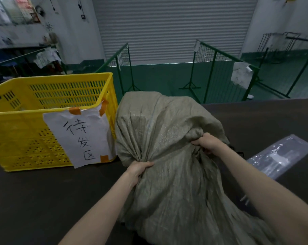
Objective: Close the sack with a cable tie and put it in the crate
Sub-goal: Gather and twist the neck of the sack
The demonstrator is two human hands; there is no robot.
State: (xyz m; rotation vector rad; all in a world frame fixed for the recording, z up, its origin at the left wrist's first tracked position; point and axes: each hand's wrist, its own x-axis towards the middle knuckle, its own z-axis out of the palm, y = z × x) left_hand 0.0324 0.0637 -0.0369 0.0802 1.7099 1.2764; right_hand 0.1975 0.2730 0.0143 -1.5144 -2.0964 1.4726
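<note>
**Both hands bunch the sack's neck**

The grey woven sack [160,124] sits on the dark tabletop [43,200], just beside the yellow crate [26,124]. The left hand [138,169] and right hand [207,142] each grip gathered fabric. A clear plastic bag [280,156] lies right.

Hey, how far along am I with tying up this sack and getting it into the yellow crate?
Early stage. In hand: your left hand and right hand each grip bunched fabric, gathering the sack on the table. No cable tie is visible around it. Left: finish the neck, cinch a tie, lift the sack into the yellow crate beside it.
</note>
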